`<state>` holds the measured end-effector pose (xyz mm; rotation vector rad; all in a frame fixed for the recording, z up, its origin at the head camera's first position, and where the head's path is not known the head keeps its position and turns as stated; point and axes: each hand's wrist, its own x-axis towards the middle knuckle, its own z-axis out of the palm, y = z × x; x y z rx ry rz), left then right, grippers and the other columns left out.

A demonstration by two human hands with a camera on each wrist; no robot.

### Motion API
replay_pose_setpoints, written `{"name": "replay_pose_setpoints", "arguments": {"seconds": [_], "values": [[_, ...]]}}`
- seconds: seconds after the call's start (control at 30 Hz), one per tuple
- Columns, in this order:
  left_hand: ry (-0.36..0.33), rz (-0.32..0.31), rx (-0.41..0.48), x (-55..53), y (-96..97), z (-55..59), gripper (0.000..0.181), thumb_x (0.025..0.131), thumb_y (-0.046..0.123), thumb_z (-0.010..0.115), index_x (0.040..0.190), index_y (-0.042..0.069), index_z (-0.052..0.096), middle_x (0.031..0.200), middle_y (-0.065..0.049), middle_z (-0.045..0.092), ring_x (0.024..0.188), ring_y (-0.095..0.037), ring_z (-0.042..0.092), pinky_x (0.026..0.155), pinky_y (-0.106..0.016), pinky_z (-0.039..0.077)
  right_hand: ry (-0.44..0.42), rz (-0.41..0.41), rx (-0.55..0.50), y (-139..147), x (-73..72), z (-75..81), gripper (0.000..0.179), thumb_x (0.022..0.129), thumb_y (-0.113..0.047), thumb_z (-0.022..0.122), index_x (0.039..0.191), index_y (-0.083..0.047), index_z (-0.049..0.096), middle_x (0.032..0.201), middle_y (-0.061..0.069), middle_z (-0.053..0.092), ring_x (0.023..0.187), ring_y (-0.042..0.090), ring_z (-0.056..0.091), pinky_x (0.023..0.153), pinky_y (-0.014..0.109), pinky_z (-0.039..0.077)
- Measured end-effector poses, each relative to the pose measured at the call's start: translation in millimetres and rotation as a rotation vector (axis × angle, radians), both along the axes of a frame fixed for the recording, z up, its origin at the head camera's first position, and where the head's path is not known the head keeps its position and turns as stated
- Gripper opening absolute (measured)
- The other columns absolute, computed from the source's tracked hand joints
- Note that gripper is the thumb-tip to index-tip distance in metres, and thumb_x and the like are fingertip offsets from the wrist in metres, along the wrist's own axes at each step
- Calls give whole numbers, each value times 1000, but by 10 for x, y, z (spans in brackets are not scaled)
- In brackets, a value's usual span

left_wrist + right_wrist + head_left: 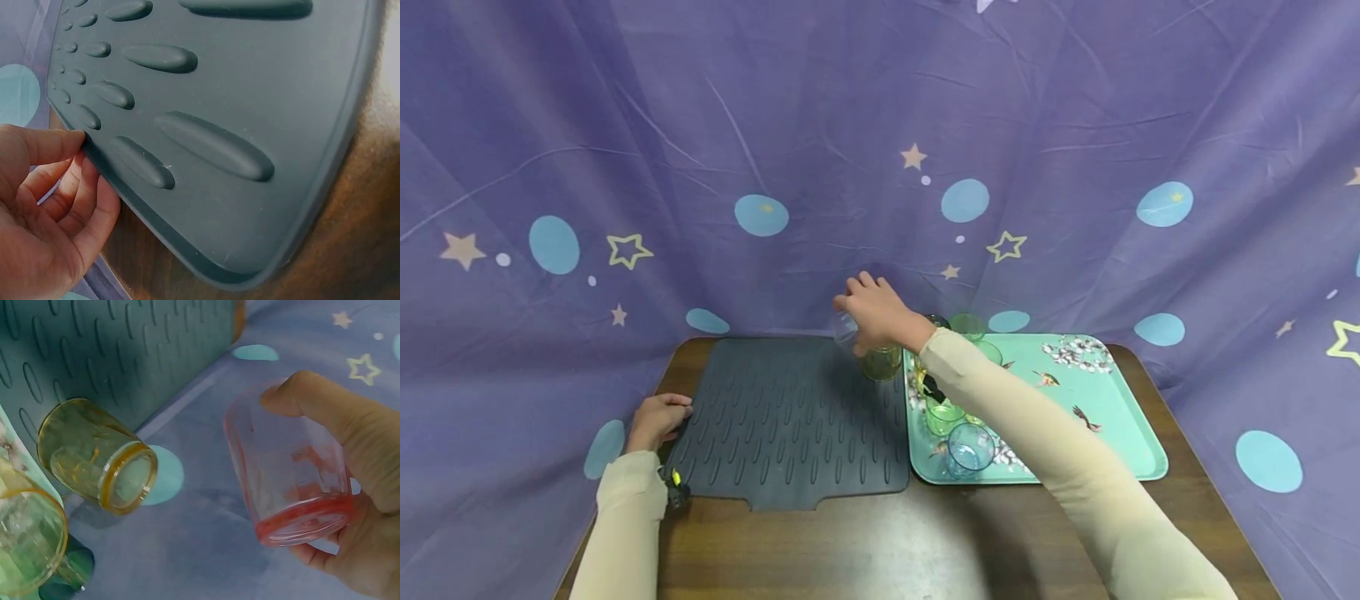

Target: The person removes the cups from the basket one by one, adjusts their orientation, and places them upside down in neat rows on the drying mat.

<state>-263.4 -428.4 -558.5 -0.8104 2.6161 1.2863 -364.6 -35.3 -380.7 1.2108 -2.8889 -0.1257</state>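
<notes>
My right hand (880,315) holds a clear, pink-tinted glass (275,469) above the far right part of a dark grey drying mat (790,417). Thumb and fingers wrap the glass's sides, and its thick red base faces down in the right wrist view. Beside it, a yellow glass (94,456) stands upside down on the mat, base up. At the mat's left edge, my left hand (50,206) pinches the rim, thumb and curled fingers against it.
A mint green tray (1123,433) with flowers and birds lies right of the mat. Several coloured glasses stand at its left side, among them a blue glass (970,450) and a green glass (943,417), partly under my right forearm. A purple curtain (820,125) hangs behind the wooden table (865,550).
</notes>
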Motion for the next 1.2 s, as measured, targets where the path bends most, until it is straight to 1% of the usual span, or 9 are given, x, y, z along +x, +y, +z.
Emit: {"name": "replay_pose_setpoints", "arguments": {"seconds": [0.2,0.37,0.47,0.57,0.7,0.8,0.9,1.0,1.2], "values": [[21,-20,0,9,-30,-16,29,94,8,60,118,-7,62,122,-28,61,104,-37,62,77,-47,61,-4,-34,77,-217,-128,-177,77,74,-42,90,141,-23,59,133,7,54,118,25,43,100,43,43],[18,-18,1,14,-26,-46,29,94,9,60,118,-6,62,122,-28,61,105,-37,62,76,-45,61,23,-19,167,-330,-144,-296,78,74,-43,89,142,-23,58,138,8,54,124,26,43,107,45,44],[16,-15,-2,7,-25,-49,29,94,9,60,118,-6,62,124,-29,60,107,-39,61,78,-47,61,38,-5,240,-383,-111,-353,81,75,-46,88,145,-23,56,146,8,50,132,28,41,113,47,41],[12,-13,-8,-2,-26,-48,29,95,9,59,119,-6,62,127,-29,59,110,-40,60,79,-48,61,46,16,310,-410,-59,-408,78,76,-46,88,143,-23,57,146,7,49,131,26,41,114,46,40],[10,-9,-12,-5,-29,-52,30,95,10,59,120,-6,62,129,-30,58,112,-41,60,78,-46,62,52,57,396,-405,-3,-498,61,77,-44,86,130,-22,65,138,5,53,120,22,43,108,43,44],[13,-10,-14,1,-21,-36,31,95,11,59,120,-6,62,129,-29,58,111,-40,60,79,-47,61,74,82,458,-371,47,-561,54,79,-44,85,125,-22,68,138,5,54,121,21,44,106,41,46],[14,-17,-13,11,-16,-11,31,95,11,59,121,-6,61,129,-29,58,111,-39,60,81,-48,61,113,108,518,-323,109,-628,57,80,-46,84,129,-23,67,141,5,54,126,21,45,107,40,46],[16,-21,-10,15,-11,-4,31,95,11,59,121,-7,62,129,-30,58,110,-39,60,79,-46,61,152,134,568,-272,162,-715,59,81,-47,83,133,-24,65,142,4,54,129,22,45,108,38,46],[14,-16,-7,20,3,-10,30,95,10,59,120,-7,62,128,-29,57,109,-39,60,77,-44,61,210,183,646,-177,232,-918,42,91,-39,73,130,-24,66,139,2,56,126,20,46,107,34,48]]}}
